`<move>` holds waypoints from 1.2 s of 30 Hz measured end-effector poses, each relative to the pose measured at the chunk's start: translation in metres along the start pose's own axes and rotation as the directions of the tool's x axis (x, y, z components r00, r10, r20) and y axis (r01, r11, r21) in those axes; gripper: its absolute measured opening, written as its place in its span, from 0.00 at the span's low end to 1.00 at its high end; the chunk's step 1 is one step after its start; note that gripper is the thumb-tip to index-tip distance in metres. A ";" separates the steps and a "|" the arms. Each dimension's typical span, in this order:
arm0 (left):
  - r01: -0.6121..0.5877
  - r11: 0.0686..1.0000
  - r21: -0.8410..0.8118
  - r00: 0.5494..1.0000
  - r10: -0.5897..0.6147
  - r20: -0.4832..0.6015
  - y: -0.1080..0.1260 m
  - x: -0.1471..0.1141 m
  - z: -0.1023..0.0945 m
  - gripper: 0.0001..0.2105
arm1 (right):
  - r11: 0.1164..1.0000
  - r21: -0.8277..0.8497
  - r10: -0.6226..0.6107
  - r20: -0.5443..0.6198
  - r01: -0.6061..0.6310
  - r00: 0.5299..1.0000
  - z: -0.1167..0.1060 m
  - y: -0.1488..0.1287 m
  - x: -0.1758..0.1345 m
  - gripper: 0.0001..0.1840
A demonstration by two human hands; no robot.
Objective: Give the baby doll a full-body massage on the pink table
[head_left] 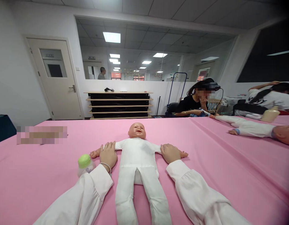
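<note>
A baby doll (pixel 137 153) with a white cloth body lies on its back, head away from me, arms spread wide and legs toward me. Over its arm on the left side is my left hand (pixel 108 154), fingers closed across the forearm, with a beaded bracelet at my wrist. My right hand (pixel 170 152) is wrapped round the other forearm, and the doll's small hand sticks out past it. Both thumbs are mostly hidden. Just left of my left wrist stands a small bottle with a green cap (pixel 84 162), partly covered by my sleeve.
A pink cloth (pixel 210 168) with some creases covers the table. Another doll (pixel 254 126) lies at the right, near a beige pump bottle (pixel 271 114). A person wearing a headset (pixel 196 98) sits beyond the far edge. A blurred patch (pixel 42 135) hides something at the left.
</note>
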State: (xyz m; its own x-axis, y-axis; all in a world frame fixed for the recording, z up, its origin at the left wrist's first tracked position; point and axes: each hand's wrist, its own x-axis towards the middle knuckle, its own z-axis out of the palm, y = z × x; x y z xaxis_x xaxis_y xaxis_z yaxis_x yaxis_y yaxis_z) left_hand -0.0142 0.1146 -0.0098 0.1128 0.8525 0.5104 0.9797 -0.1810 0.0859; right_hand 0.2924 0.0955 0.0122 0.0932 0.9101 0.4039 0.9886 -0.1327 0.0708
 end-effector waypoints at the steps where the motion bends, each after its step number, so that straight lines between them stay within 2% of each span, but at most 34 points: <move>1: -0.003 1.000 0.003 1.000 0.003 -0.002 0.000 0.000 0.000 0.21 | 1.000 -0.005 0.025 0.002 -0.025 1.000 0.001 0.004 0.001 0.19; 4: -0.002 1.000 0.013 1.000 0.002 0.001 0.001 0.000 0.000 0.21 | 0.995 -0.013 0.098 -0.057 -0.098 0.994 0.002 0.012 0.005 0.20; 6: 0.003 1.000 0.017 1.000 -0.003 0.002 0.001 -0.001 0.000 0.21 | 0.997 0.036 0.078 -0.151 -0.074 0.985 -0.002 0.008 0.006 0.20; 9: 0.004 1.000 0.018 1.000 -0.004 0.007 0.002 -0.001 -0.001 0.21 | 0.960 0.224 -0.116 -0.235 0.170 0.965 -0.017 -0.014 -0.001 0.24; 12: 0.012 1.000 0.019 1.000 -0.013 0.022 0.003 -0.001 0.000 0.22 | 0.789 0.457 -0.343 -0.229 0.411 0.911 -0.036 -0.048 -0.021 0.27; 13: 0.014 1.000 0.019 1.000 -0.014 0.024 0.003 -0.001 0.000 0.22 | 0.719 0.505 -0.449 -0.188 0.478 0.874 -0.042 -0.059 -0.030 0.26; 14: 0.013 1.000 0.018 1.000 -0.014 0.023 0.002 -0.001 0.001 0.22 | 0.638 0.534 -0.589 -0.126 0.555 0.799 -0.047 -0.068 -0.040 0.26; 15: 0.011 1.000 0.015 1.000 -0.012 0.022 0.002 -0.001 0.001 0.22 | 0.589 0.549 -0.665 -0.089 0.593 0.742 -0.051 -0.075 -0.050 0.26; 16: 0.010 1.000 0.012 1.000 -0.010 0.020 0.002 0.000 0.001 0.22 | 0.564 0.556 -0.695 -0.080 0.611 0.715 -0.055 -0.079 -0.061 0.27; 17: 0.009 1.000 0.008 1.000 -0.009 0.018 0.002 0.000 0.001 0.22 | 0.543 0.560 -0.714 -0.085 0.626 0.695 -0.058 -0.081 -0.071 0.28; 22: 0.016 1.000 0.000 1.000 -0.016 0.017 0.002 0.000 0.001 0.22 | 0.480 0.543 -0.721 -0.203 0.689 0.663 -0.063 -0.071 -0.114 0.32; 24: 0.020 1.000 0.001 1.000 -0.020 0.022 0.002 0.000 0.001 0.22 | 0.440 0.529 -0.753 -0.224 0.726 0.619 -0.057 -0.069 -0.126 0.30; 26: 0.026 1.000 0.004 0.999 -0.026 0.028 0.003 0.000 0.000 0.22 | 0.338 0.535 -0.829 -0.220 0.774 0.514 -0.048 -0.071 -0.134 0.25; 28: 0.030 0.999 0.012 0.999 -0.030 0.031 0.003 0.000 -0.001 0.22 | 0.214 0.563 -0.888 -0.228 0.798 0.399 -0.042 -0.075 -0.139 0.24; 29: 0.031 0.999 0.015 0.999 -0.031 0.032 0.003 0.000 -0.002 0.22 | 0.165 0.573 -0.901 -0.243 0.803 0.359 -0.041 -0.077 -0.140 0.25; 30: 0.032 0.999 0.014 0.999 -0.032 0.031 0.004 0.000 -0.002 0.22 | 0.137 0.574 -0.903 -0.263 0.807 0.340 -0.043 -0.078 -0.141 0.26; 33: 0.063 0.997 -0.049 0.998 -0.063 0.002 0.005 0.001 -0.001 0.21 | 0.127 0.542 -0.871 -0.340 0.831 0.355 -0.052 -0.079 -0.143 0.24; 36: 0.079 0.956 -0.283 0.986 -0.117 -0.119 0.008 0.002 -0.003 0.21 | 0.154 0.527 -0.810 -0.417 0.836 0.413 -0.050 -0.079 -0.149 0.15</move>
State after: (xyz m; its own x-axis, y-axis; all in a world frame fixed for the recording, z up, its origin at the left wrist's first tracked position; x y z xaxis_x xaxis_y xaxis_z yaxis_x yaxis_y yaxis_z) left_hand -0.0067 0.1138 -0.0057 -0.0232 0.8031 0.5953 0.8984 -0.2445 0.3648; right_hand 0.1945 -0.0492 -0.0075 -0.8111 0.3191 0.4901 0.2926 0.9470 -0.1324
